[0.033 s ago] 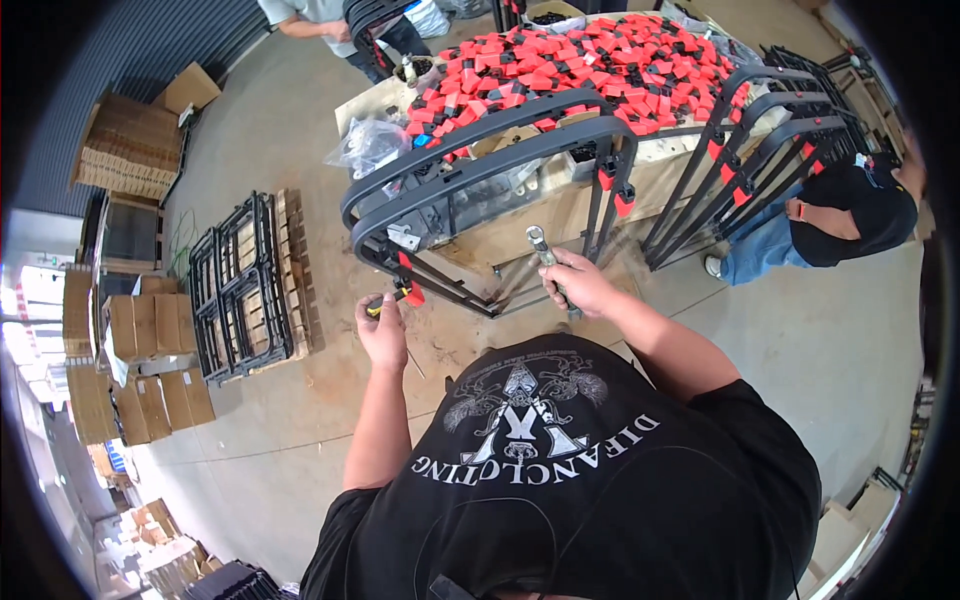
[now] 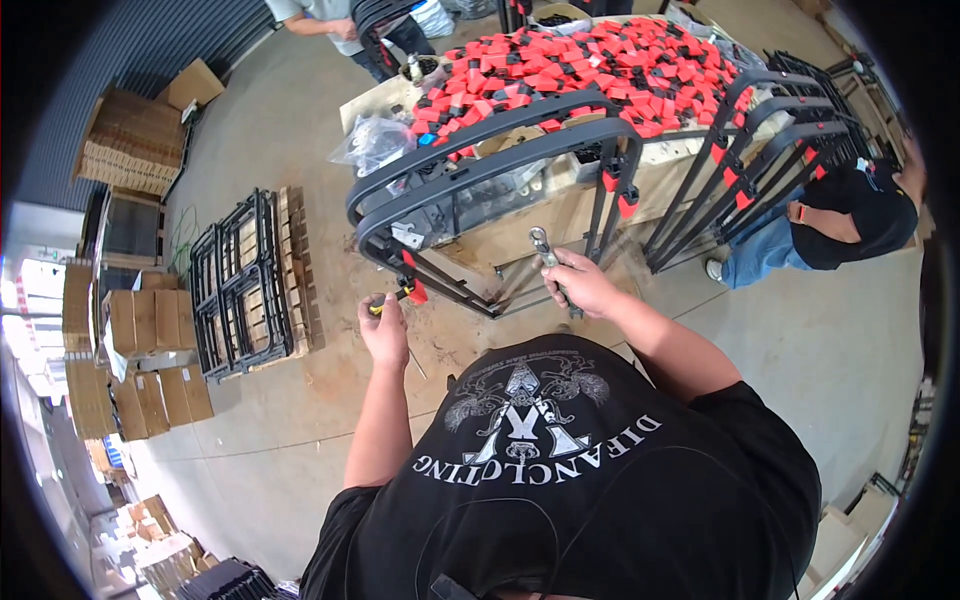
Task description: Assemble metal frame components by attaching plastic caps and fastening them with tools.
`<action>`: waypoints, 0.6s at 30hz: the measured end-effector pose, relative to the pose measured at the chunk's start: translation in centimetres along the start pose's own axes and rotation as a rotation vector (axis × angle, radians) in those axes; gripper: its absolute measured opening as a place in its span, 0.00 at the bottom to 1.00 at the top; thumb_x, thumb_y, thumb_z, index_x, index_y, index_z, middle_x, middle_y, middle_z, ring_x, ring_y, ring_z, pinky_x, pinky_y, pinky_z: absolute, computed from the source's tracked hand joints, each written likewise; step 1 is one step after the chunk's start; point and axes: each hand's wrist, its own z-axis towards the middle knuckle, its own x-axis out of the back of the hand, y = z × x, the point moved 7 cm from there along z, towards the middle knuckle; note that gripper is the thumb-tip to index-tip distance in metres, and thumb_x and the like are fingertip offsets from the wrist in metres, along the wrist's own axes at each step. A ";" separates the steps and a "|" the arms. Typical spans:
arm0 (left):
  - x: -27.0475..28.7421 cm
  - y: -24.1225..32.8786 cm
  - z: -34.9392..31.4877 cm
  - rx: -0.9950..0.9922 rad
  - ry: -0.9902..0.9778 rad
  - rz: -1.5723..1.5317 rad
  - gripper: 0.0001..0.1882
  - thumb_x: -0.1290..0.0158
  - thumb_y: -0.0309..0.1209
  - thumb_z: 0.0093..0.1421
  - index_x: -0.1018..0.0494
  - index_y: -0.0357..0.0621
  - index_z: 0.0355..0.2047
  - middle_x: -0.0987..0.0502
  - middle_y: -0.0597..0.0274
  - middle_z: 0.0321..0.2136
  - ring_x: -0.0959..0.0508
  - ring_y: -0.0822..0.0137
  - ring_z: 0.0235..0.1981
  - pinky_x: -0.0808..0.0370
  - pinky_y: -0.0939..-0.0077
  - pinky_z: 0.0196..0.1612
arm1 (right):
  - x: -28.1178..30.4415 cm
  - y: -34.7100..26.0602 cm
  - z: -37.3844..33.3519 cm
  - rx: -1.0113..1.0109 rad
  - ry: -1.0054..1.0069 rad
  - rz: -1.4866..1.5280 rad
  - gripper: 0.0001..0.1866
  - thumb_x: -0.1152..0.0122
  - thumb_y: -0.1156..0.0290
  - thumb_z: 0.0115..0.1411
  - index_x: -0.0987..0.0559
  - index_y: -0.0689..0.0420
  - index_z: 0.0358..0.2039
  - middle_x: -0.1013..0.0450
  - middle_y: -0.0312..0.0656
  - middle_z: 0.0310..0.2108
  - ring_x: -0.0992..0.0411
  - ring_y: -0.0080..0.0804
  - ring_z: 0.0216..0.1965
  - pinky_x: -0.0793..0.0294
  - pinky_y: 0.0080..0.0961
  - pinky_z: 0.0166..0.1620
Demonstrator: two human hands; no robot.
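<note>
My left hand (image 2: 384, 335) is closed around the yellow-and-black handle of a screwdriver (image 2: 377, 308), beside the near left leg of a black tubular frame (image 2: 500, 165). A red plastic piece (image 2: 417, 291) sits on that leg, just right of the handle. My right hand (image 2: 585, 287) grips a metal ratchet wrench (image 2: 540, 243), its round head pointing up and away from me. The wrench is in front of the frame's open middle, apart from the bars. More red pieces (image 2: 627, 204) are fitted on the frame's right legs.
Beyond the frame, a wooden table (image 2: 385, 98) bears a heap of red and black plastic parts (image 2: 590, 70). Similar frames (image 2: 790, 110) stand at the right, near a person in black (image 2: 855, 220). Another person (image 2: 330, 25) handles a frame at the back. Left are a pallet (image 2: 292, 260) and cartons (image 2: 150, 325).
The view has shifted very slightly. Both hands keep their tools in nearly the same places.
</note>
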 end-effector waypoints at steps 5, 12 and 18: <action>2.4 -3.0 2.4 0.070 0.086 -0.048 0.12 0.45 0.31 0.69 0.36 0.45 0.45 0.30 0.69 0.23 0.34 0.79 0.18 0.39 0.83 0.18 | -0.7 1.2 0.4 0.097 0.081 -0.186 0.06 0.45 0.73 0.64 0.28 0.55 0.41 0.34 0.31 0.23 0.36 0.20 0.21 0.38 0.21 0.23; 3.9 -5.0 6.0 0.102 0.056 -0.108 0.11 0.43 0.31 0.67 0.34 0.42 0.41 0.29 0.69 0.23 0.32 0.78 0.20 0.34 0.80 0.22 | -3.3 4.7 -1.1 0.092 0.248 -0.213 0.04 0.46 0.76 0.63 0.31 0.56 0.37 0.35 0.31 0.22 0.37 0.20 0.20 0.39 0.22 0.22; 5.5 -7.2 8.4 0.120 0.026 -0.140 0.14 0.42 0.32 0.66 0.36 0.46 0.44 0.31 0.70 0.22 0.35 0.79 0.17 0.40 0.80 0.16 | -4.2 6.9 -1.6 0.091 0.347 -0.239 0.03 0.46 0.76 0.65 0.31 0.55 0.37 0.36 0.30 0.21 0.39 0.19 0.18 0.40 0.22 0.20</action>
